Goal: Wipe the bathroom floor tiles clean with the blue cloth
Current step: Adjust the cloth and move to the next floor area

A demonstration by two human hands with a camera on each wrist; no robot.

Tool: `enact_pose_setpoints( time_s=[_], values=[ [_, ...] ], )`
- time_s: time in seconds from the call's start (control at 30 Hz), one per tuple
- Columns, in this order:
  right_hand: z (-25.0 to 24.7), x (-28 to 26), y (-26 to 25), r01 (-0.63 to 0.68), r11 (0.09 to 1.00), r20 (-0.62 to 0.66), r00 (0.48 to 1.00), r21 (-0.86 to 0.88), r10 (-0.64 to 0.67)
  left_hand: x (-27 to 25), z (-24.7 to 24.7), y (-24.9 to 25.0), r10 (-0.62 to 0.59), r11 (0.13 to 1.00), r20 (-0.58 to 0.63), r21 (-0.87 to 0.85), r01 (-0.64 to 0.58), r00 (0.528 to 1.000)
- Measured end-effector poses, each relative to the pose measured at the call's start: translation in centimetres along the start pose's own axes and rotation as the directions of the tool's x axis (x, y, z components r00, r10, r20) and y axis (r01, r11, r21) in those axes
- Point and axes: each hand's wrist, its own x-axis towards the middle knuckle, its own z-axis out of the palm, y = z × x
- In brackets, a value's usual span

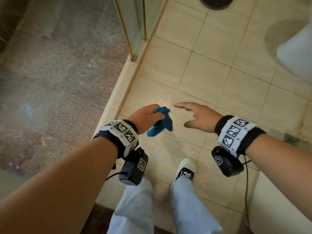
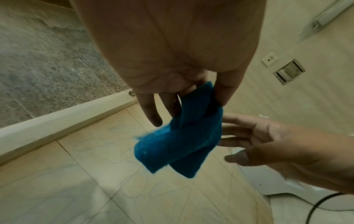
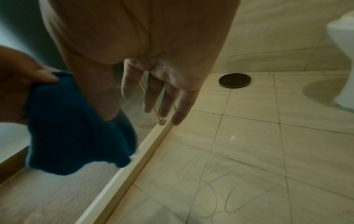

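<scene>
My left hand (image 1: 148, 115) pinches the top of a small blue cloth (image 1: 160, 123), which hangs crumpled in the air above the cream floor tiles (image 1: 202, 78). The left wrist view shows the cloth (image 2: 178, 144) held between thumb and fingers (image 2: 151, 112). My right hand (image 1: 194, 115) hovers just right of the cloth with straight, spread fingers (image 3: 153, 97), empty and not touching it. Faint blue scribble marks (image 3: 216, 174) cover the tiles below both hands; the same marks (image 2: 118, 136) show in the left wrist view.
A raised cream kerb (image 1: 125, 88) with gold-framed glass (image 1: 128, 31) divides the tiles from a speckled stone shower floor (image 1: 50, 73). A white toilet (image 1: 297, 53) stands at the right, a dark round drain cover (image 1: 217, 2) at the far end, my shoes (image 1: 185, 168) below.
</scene>
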Motion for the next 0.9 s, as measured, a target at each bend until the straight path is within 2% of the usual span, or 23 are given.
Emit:
enact_pose_setpoints(
  time_s=[0.1, 0.2, 0.3, 0.37, 0.43, 0.53, 0.6, 0.67, 0.73, 0.77, 0.87, 0.9],
  values=[
    [1.4, 0.1, -1.0, 0.037, 0.981, 0.055, 0.997, 0.189, -0.048, 0.1, 0.5, 1.0, 0.008, 0.985, 0.028, -0.171, -0.003, 1.0],
    [1.9, 0.6, -1.3, 0.031, 0.959, 0.014, 0.999, 0.28, -0.037, 0.2, 0.5, 1.6, 0.004, 0.966, 0.031, -0.257, 0.004, 1.0],
    [1.7, 0.7, -1.5, 0.017, 0.963, -0.067, 0.998, 0.268, 0.001, 0.6, -0.1, 0.9, -0.061, 0.981, -0.114, -0.193, 0.038, 0.992],
    [1.3, 0.5, -1.4, 0.0, 0.93, -0.128, 0.991, 0.368, 0.05, 0.8, -0.6, -0.1, -0.135, 0.981, -0.225, -0.17, 0.097, 0.965],
    [0.9, 0.3, -1.3, -0.007, 0.873, -0.164, 0.981, 0.487, 0.099, 0.7, -0.9, -1.0, -0.179, 0.98, -0.254, -0.136, 0.149, 0.95],
    [1.0, 0.4, -1.3, -0.016, 0.819, -0.132, 0.985, 0.574, 0.112, 0.5, -0.5, -1.6, -0.146, 0.989, -0.2, -0.062, 0.137, 0.969],
    [1.5, 0.6, -1.6, -0.016, 0.804, -0.113, 0.988, 0.595, 0.103, 0.4, 0.1, -1.4, -0.131, 0.984, -0.095, -0.133, 0.118, 0.987],
    [1.9, 0.9, -2.1, -0.009, 0.744, -0.071, 0.995, 0.669, 0.075, 0.4, 0.7, -0.9, -0.145, 0.959, 0.028, -0.241, 0.147, 0.989],
    [2.2, 1.0, -2.6, 0.008, 0.683, -0.054, 0.998, 0.73, 0.046, 0.7, 0.9, -0.7, -0.137, 0.947, 0.055, -0.287, 0.147, 0.989],
    [2.4, 1.1, -2.7, 0.022, 0.692, -0.073, 0.996, 0.722, 0.044, 0.8, 0.9, -0.8, -0.131, 0.944, 0.037, -0.302, 0.136, 0.991],
    [2.5, 1.5, -2.2, 0.019, 0.868, -0.197, 0.976, 0.496, 0.092, 1.4, 0.4, -1.8, -0.096, 0.953, -0.023, -0.291, 0.085, 0.995],
    [2.7, 1.6, -2.1, 0.024, 0.899, -0.215, 0.973, 0.437, 0.079, 1.6, 0.1, -2.1, -0.083, 0.958, -0.023, -0.278, 0.074, 0.996]
  ],
)
